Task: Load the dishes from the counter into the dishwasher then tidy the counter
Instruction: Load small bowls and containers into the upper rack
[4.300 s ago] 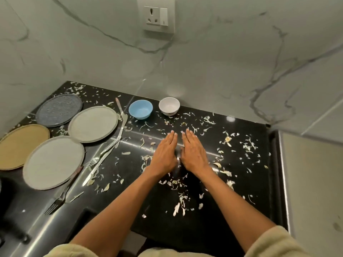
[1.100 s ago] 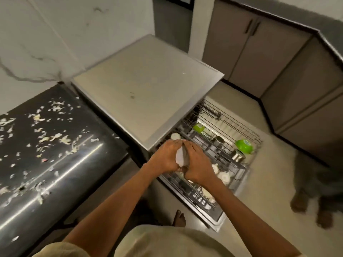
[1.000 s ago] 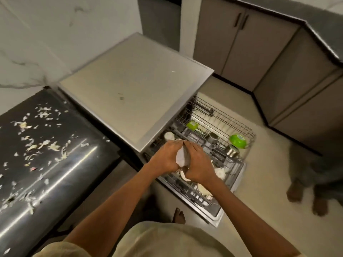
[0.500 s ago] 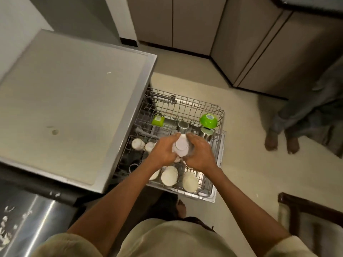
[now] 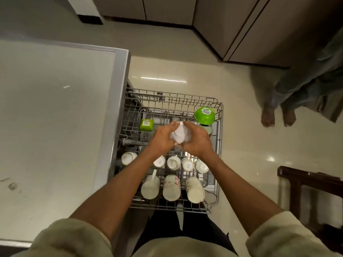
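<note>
Loading step. My left hand (image 5: 163,139) and right hand (image 5: 196,140) clasp a white bowl (image 5: 179,134) between them, fingers curled round it, above the dishwasher rack (image 5: 220,145). It looks edge-on, rim running away from me; exact facing unclear. Next: lower it into a free slot between the tines.

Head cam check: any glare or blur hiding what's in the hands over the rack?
Head view: the white object held between left hand and right hand is blurred and overexposed, identity unclear; glare streaks on floor; rack sharp; edges bowed by wide-angle.
</note>
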`<action>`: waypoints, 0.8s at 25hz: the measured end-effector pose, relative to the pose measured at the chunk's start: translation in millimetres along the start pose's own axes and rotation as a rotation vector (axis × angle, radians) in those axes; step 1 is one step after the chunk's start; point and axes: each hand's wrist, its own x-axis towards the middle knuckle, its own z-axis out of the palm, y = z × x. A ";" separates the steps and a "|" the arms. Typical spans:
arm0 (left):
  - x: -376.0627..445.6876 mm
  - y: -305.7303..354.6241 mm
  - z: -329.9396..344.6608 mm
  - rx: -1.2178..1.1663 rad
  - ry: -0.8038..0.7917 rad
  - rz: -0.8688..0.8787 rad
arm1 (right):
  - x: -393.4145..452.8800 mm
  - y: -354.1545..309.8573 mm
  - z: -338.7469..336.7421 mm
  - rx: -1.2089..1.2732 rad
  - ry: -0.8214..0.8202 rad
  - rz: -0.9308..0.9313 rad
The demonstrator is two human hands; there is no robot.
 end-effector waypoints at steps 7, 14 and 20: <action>68.0 -18.4 12.5 0.031 0.015 -0.126 | 80.9 21.3 16.2 0.111 0.056 0.148; 115.8 -37.3 28.3 0.053 -0.115 -0.216 | 138.9 48.0 39.2 0.148 0.096 0.309; 134.5 -48.0 31.8 0.092 -0.175 -0.260 | 156.5 56.1 62.9 0.244 0.091 0.347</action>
